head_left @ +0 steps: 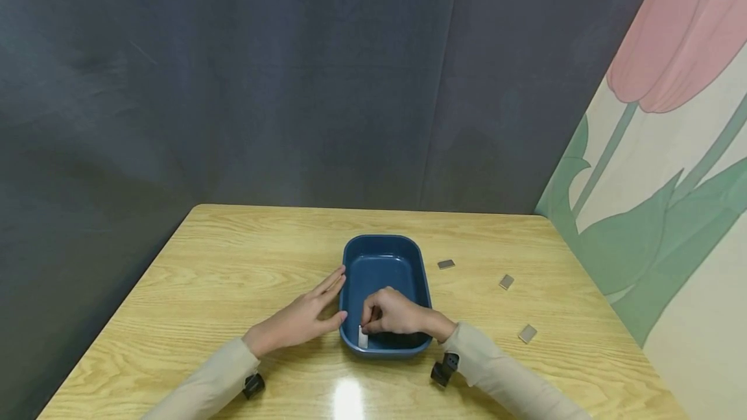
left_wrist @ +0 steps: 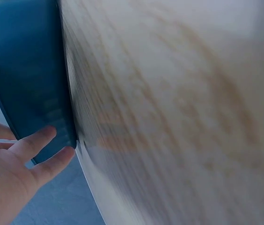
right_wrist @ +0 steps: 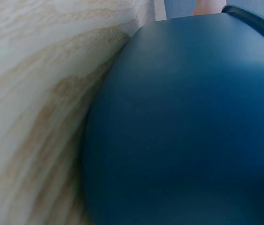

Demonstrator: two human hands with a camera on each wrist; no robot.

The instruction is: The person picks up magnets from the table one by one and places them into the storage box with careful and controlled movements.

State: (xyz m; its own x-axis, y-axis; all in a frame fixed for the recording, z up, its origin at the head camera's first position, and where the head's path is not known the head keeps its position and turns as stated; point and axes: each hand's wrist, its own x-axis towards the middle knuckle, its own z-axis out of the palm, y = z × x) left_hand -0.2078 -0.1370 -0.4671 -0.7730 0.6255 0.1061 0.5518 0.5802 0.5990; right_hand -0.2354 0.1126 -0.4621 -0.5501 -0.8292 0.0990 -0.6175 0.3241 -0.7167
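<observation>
A deep blue rectangular dish (head_left: 385, 264) with rounded corners stands on the wooden table. My right hand (head_left: 397, 313) reaches over its near right rim and pinches a small pale rectangular piece (head_left: 363, 337) between thumb and fingers, low inside the near left corner. My left hand (head_left: 303, 319) lies against the dish's left side with extended, spread fingers. In the left wrist view, those fingertips (left_wrist: 66, 152) touch the outer blue wall (left_wrist: 26, 61). The right wrist view is mostly filled by the dish's outside wall (right_wrist: 183, 117), and the right fingers are hidden there.
Three small flat grey-brown rectangular pieces lie right of the dish: one close by it (head_left: 446, 264), another farther right (head_left: 506, 282), a third nearer the front (head_left: 528, 334). Behind the table (head_left: 251, 232) hangs a dark curtain (head_left: 321, 83); a tulip-painted wall (head_left: 671, 212) borders the right.
</observation>
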